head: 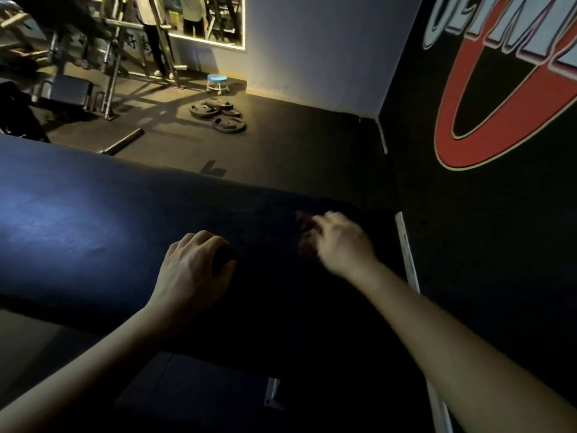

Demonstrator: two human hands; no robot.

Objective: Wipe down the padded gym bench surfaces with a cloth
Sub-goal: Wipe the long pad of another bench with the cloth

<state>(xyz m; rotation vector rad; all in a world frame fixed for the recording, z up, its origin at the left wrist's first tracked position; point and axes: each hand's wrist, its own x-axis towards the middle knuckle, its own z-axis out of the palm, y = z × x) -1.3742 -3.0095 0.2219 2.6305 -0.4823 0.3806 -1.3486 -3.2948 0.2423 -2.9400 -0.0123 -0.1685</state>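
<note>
A wide, dark blue padded bench (93, 220) runs across the view from the left to the black wall on the right. My left hand (190, 270) rests on the middle of the pad, its fingers and thumb curled round a dark wad that looks like the cloth (223, 257). My right hand (340, 242) is over the shadowed right end of the pad, motion-blurred, with its fingers bent downward. In the dark there I cannot tell whether it holds anything. Both bare forearms reach in from below.
Black wall with a red and white logo (499, 89) stands close on the right. Beyond the bench, on the dark floor, lie several weight plates (218, 115), a barbell sleeve (125, 140) and a blue stool (217, 83). A rack and another bench (71, 92) stand far left.
</note>
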